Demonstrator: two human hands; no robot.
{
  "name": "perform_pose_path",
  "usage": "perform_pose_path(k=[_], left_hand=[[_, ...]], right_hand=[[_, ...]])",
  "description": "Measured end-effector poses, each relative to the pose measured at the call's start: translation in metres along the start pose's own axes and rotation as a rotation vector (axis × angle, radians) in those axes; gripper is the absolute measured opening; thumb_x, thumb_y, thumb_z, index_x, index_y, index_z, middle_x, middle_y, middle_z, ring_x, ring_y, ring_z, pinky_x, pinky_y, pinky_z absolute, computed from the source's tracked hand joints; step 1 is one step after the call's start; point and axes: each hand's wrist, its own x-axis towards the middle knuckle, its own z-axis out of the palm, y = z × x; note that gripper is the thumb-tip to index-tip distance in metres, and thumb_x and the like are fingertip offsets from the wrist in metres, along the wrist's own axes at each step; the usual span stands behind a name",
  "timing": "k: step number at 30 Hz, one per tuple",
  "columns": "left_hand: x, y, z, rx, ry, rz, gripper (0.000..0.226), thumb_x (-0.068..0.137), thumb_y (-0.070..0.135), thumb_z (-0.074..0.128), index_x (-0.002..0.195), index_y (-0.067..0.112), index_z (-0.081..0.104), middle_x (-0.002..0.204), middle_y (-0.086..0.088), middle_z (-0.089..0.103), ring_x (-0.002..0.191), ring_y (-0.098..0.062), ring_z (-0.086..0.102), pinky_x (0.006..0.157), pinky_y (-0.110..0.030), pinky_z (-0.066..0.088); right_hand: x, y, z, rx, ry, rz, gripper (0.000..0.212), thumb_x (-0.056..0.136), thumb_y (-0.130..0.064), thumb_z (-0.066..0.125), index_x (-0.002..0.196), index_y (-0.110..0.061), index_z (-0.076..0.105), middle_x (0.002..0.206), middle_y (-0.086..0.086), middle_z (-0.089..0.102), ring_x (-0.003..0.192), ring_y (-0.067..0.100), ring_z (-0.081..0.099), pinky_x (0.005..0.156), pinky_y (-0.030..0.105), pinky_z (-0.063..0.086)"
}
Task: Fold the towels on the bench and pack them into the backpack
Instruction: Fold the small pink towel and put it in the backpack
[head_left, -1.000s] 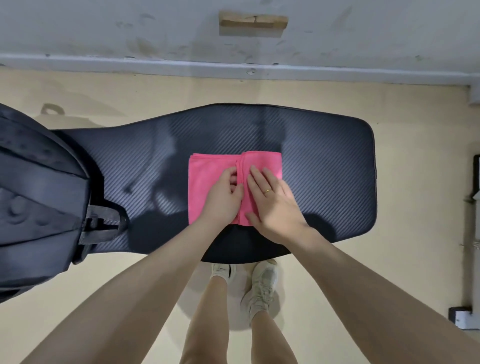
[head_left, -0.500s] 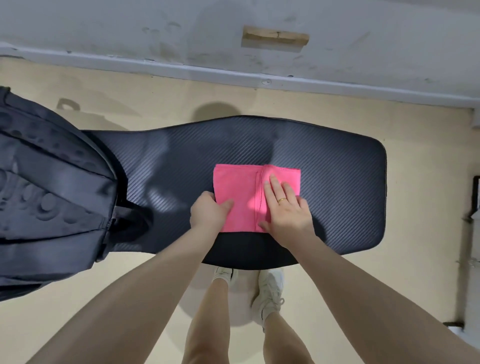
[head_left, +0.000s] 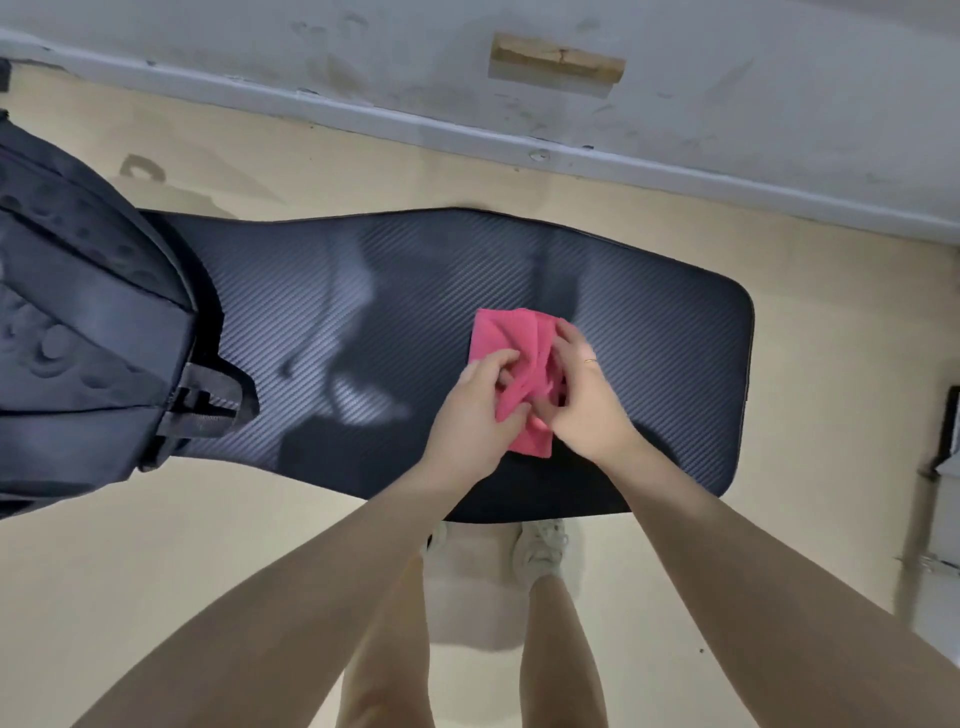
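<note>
A pink towel (head_left: 501, 336), folded small and bunched in the middle, lies on the black padded bench (head_left: 322, 322) right of centre. My left hand (head_left: 475, 402) grips its near left part with curled fingers. My right hand (head_left: 584, 402), wearing a ring, grips the right side, fingers curled into the cloth. The two hands nearly touch and cover much of the towel. The dark backpack (head_left: 78, 332) sits on the bench's left end, a strap (head_left: 205, 402) hanging toward the middle.
Beige floor surrounds the bench, with a grey wall and skirting (head_left: 519, 140) behind. My legs and white shoes (head_left: 540, 548) stand at the bench's near edge. Some grey equipment (head_left: 948, 467) shows at the right frame edge.
The towel was flat under my pressing right hand with my left at its edge; now both hands have gathered it into a narrower, bunched fold. The view shifted left.
</note>
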Motion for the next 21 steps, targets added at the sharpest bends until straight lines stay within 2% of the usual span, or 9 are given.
perform_pose_path(k=[2, 4, 5, 7, 10, 13, 16, 19, 21], left_hand=[[0.003, 0.001, 0.022, 0.080, -0.020, 0.011, 0.051, 0.090, 0.019, 0.055, 0.138, 0.017, 0.037, 0.124, 0.002, 0.048, 0.103, -0.009, 0.051, 0.090, -0.023, 0.043], [0.004, -0.005, 0.042, 0.250, -0.041, 0.032, 0.048, 0.095, 0.027, 0.045, 0.139, 0.010, 0.036, 0.138, -0.005, 0.045, 0.125, -0.020, 0.042, 0.106, -0.030, 0.031], [0.002, -0.009, 0.050, 0.365, -0.060, 0.054, 0.050, 0.095, 0.032, 0.038, 0.139, 0.007, 0.037, 0.142, -0.008, 0.042, 0.131, -0.023, 0.038, 0.111, -0.032, 0.026], [-0.006, -0.022, 0.061, 0.612, -0.094, 0.160, 0.061, 0.088, 0.040, 0.030, 0.136, 0.005, 0.040, 0.143, -0.012, 0.042, 0.134, -0.026, 0.037, 0.114, -0.036, 0.020], [-0.021, -0.047, 0.069, 0.877, -0.082, 0.291, 0.068, 0.077, 0.042, 0.037, 0.134, 0.006, 0.039, 0.138, -0.015, 0.047, 0.133, -0.027, 0.035, 0.116, -0.038, 0.010], [-0.029, -0.064, 0.066, 1.004, -0.104, 0.395, 0.066, 0.077, 0.041, 0.047, 0.132, 0.007, 0.036, 0.136, -0.018, 0.049, 0.132, -0.028, 0.032, 0.115, -0.037, 0.003], [-0.030, -0.067, 0.063, 1.069, -0.116, 0.424, 0.081, 0.071, 0.038, 0.068, 0.137, 0.011, 0.031, 0.139, -0.016, 0.046, 0.133, -0.030, 0.035, 0.113, -0.038, 0.005], [-0.030, -0.065, 0.062, 1.079, -0.101, 0.395, 0.093, 0.068, 0.038, 0.072, 0.142, 0.013, 0.023, 0.144, -0.015, 0.040, 0.135, -0.027, 0.032, 0.113, -0.037, 0.004], [-0.031, -0.064, 0.061, 1.063, -0.096, 0.406, 0.093, 0.067, 0.037, 0.073, 0.142, 0.014, 0.022, 0.146, -0.013, 0.038, 0.135, -0.027, 0.036, 0.113, -0.037, 0.008]], right_hand=[[-0.010, 0.011, -0.021, 0.058, 0.056, 0.012, 0.064, 0.081, 0.007, 0.048, 0.140, -0.013, 0.036, 0.153, 0.004, 0.021, 0.138, 0.020, 0.030, 0.113, 0.027, 0.030], [-0.022, 0.017, -0.038, -0.091, 0.049, -0.045, 0.069, 0.076, 0.009, 0.041, 0.141, -0.011, 0.033, 0.154, 0.003, 0.022, 0.140, 0.017, 0.027, 0.114, 0.024, 0.022], [-0.027, 0.018, -0.044, -0.193, 0.038, -0.124, 0.069, 0.074, 0.004, 0.040, 0.142, -0.010, 0.033, 0.154, 0.005, 0.023, 0.141, 0.018, 0.025, 0.114, 0.023, 0.019], [-0.032, 0.018, -0.048, -0.400, -0.013, -0.341, 0.071, 0.071, -0.012, 0.036, 0.142, -0.008, 0.033, 0.153, 0.010, 0.026, 0.141, 0.022, 0.023, 0.115, 0.031, 0.016], [-0.020, 0.025, -0.036, -0.686, -0.176, -0.618, 0.065, 0.080, -0.029, 0.038, 0.142, -0.009, 0.032, 0.151, 0.010, 0.031, 0.141, 0.025, 0.025, 0.116, 0.040, 0.016], [0.004, 0.028, -0.020, -0.876, -0.317, -0.726, 0.065, 0.089, -0.051, 0.033, 0.143, -0.015, 0.031, 0.150, 0.006, 0.035, 0.139, 0.025, 0.031, 0.112, 0.041, 0.014], [0.027, 0.029, -0.022, -1.009, -0.323, -0.679, 0.065, 0.090, -0.054, 0.024, 0.143, -0.018, 0.031, 0.149, 0.004, 0.036, 0.137, 0.028, 0.034, 0.112, 0.043, 0.011], [0.037, 0.034, -0.039, -1.084, -0.296, -0.514, 0.064, 0.092, -0.056, 0.013, 0.145, -0.027, -0.007, 0.158, -0.002, 0.002, 0.146, 0.022, 0.003, 0.115, 0.042, -0.007], [0.039, 0.032, -0.051, -1.089, -0.337, -0.388, 0.063, 0.096, -0.052, 0.019, 0.145, -0.030, -0.013, 0.158, -0.002, -0.007, 0.146, 0.021, -0.008, 0.115, 0.042, -0.011]])
